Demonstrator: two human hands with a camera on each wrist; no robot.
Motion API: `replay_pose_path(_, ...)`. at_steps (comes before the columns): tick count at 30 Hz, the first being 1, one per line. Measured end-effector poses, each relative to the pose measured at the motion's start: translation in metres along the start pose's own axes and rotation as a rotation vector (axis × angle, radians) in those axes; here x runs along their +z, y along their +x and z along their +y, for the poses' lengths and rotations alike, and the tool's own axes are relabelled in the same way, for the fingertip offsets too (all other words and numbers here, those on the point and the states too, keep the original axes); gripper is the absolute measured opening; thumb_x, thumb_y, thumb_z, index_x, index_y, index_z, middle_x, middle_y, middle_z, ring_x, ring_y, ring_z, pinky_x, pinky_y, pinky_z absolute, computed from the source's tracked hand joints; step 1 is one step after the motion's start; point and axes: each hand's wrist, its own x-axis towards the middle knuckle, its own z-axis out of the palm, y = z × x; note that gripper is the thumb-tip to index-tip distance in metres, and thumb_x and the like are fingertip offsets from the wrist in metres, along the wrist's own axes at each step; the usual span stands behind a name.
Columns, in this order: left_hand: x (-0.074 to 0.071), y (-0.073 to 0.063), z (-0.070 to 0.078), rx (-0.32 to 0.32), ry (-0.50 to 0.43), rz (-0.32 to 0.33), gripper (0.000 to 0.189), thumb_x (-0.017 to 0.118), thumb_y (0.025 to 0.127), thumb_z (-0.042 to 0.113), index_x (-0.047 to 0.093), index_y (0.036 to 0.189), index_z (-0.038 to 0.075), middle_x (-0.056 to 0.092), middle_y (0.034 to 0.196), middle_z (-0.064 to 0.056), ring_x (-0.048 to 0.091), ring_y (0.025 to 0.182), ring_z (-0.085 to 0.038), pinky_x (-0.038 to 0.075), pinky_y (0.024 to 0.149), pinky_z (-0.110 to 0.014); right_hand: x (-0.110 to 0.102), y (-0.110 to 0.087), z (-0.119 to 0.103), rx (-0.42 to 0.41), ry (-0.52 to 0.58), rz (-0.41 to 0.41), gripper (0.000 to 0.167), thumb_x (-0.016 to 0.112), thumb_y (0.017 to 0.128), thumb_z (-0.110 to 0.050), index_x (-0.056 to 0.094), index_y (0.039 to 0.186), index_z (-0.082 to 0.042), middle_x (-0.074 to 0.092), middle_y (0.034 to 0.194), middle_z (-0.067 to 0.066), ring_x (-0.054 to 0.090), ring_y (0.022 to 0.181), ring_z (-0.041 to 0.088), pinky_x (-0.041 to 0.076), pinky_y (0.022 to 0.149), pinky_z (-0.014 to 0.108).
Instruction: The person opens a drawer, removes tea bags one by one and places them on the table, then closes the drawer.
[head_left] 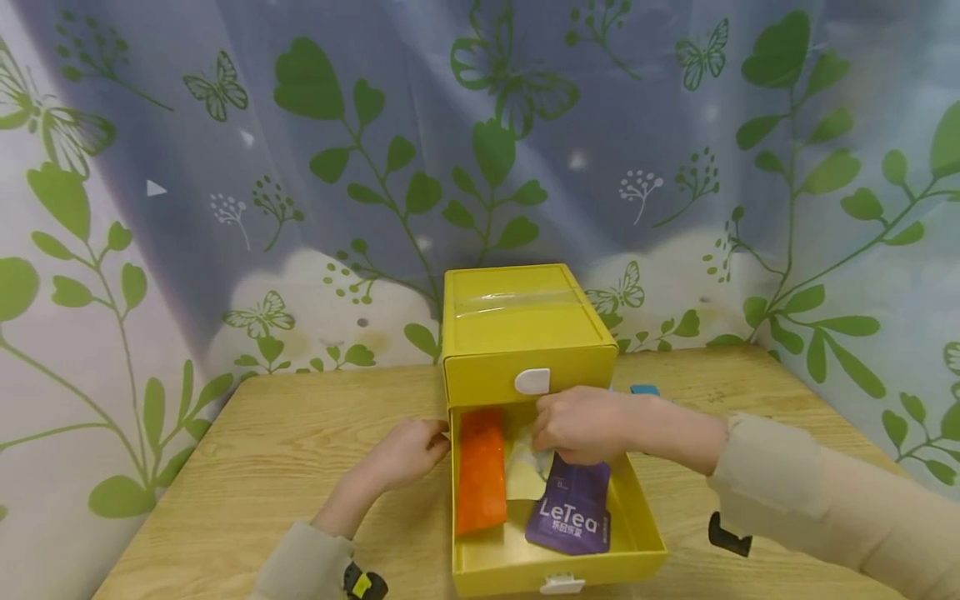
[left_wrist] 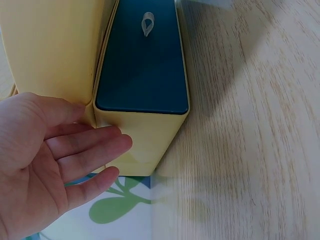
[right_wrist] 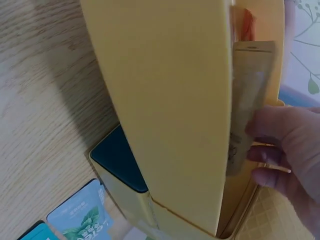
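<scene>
A yellow two-tier drawer box (head_left: pixel 528 329) stands on the table, its lower drawer (head_left: pixel 510 575) pulled out. My right hand (head_left: pixel 581 423) reaches into that drawer from the right and pinches a pale tan packet (right_wrist: pixel 252 80) between thumb and fingers. An orange packet (head_left: pixel 482 475) lies along the drawer's left wall. On the right is a purple LeTea pouch (head_left: pixel 573 508), its upper end below my right hand. My left hand (head_left: pixel 408 450) is beside the drawer's left side, fingers loosely extended against the box (left_wrist: pixel 132 127) near the drawer seam.
Right of the box, a light blue packet (right_wrist: pixel 84 210) and a teal one (right_wrist: pixel 40 232) lie on the wooden table (head_left: pixel 322 433). Clear tape (head_left: pixel 517 302) crosses the box's top. A leaf-patterned curtain (head_left: pixel 390 167) hangs behind the table.
</scene>
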Motion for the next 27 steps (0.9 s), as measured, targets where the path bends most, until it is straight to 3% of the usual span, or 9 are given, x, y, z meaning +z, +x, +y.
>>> replay_pose_path(6, 0.001, 0.0, -0.001, 0.008, -0.007, 0.007, 0.013, 0.052, 0.087, 0.002, 0.063, 0.092, -0.004, 0.048, 0.063, 0.002, 0.044, 0.059, -0.013, 0.04, 0.058, -0.028, 0.001, -0.007, 0.003, -0.04, -0.145, 0.117, 0.01, 0.066, 0.082, -0.009, 0.071, 0.089, -0.015, 0.062, 0.086, -0.006, 0.047, 0.078, 0.011, 0.042, 0.069, 0.019)
replay_pose_path(11, 0.0, 0.001, -0.001, 0.007, -0.005, 0.013, 0.014, 0.053, 0.087, 0.002, 0.063, 0.093, -0.005, 0.052, 0.066, 0.001, 0.046, 0.061, -0.013, 0.042, 0.06, -0.03, 0.001, -0.014, 0.005, 0.01, -0.175, 0.222, 0.01, 0.072, 0.079, -0.014, 0.072, 0.087, -0.02, 0.051, 0.078, -0.004, 0.044, 0.075, 0.012, 0.042, 0.064, 0.021)
replay_pose_path(16, 0.001, 0.001, -0.001, -0.012, -0.013, -0.001, 0.018, 0.053, 0.088, 0.003, 0.063, 0.099, -0.006, 0.057, 0.072, -0.002, 0.048, 0.064, -0.014, 0.044, 0.063, -0.032, -0.002, -0.024, 0.006, 0.051, -0.034, 0.286, 0.012, 0.069, 0.078, -0.008, 0.072, 0.088, -0.014, 0.059, 0.077, -0.004, 0.052, 0.072, 0.011, 0.045, 0.062, 0.02)
replay_pose_path(20, 0.001, 0.0, -0.001, -0.034, -0.017, -0.01, 0.019, 0.053, 0.088, 0.004, 0.063, 0.101, -0.006, 0.06, 0.075, -0.004, 0.049, 0.066, -0.015, 0.045, 0.065, -0.033, -0.007, -0.036, 0.008, 0.078, 0.182, 0.302, 0.014, 0.066, 0.079, 0.0, 0.07, 0.089, -0.009, 0.062, 0.08, -0.002, 0.055, 0.073, 0.01, 0.047, 0.065, 0.019)
replay_pose_path(23, 0.001, 0.0, -0.001, -0.052, -0.016, -0.015, 0.021, 0.053, 0.089, 0.004, 0.062, 0.104, -0.006, 0.062, 0.079, -0.006, 0.05, 0.067, -0.015, 0.045, 0.066, -0.034, -0.01, -0.049, 0.011, 0.121, 0.313, 0.341, 0.018, 0.065, 0.078, 0.004, 0.07, 0.089, -0.008, 0.064, 0.08, -0.002, 0.055, 0.07, 0.008, 0.047, 0.063, 0.02)
replay_pose_path(27, 0.002, 0.001, -0.001, -0.063, -0.005, -0.025, 0.022, 0.053, 0.09, 0.006, 0.062, 0.106, -0.006, 0.065, 0.085, -0.009, 0.052, 0.069, -0.015, 0.047, 0.069, -0.036, -0.012, -0.073, 0.017, 0.183, 0.408, 0.429, 0.021, 0.065, 0.074, 0.008, 0.07, 0.088, -0.007, 0.066, 0.08, -0.002, 0.056, 0.067, 0.004, 0.047, 0.059, 0.019)
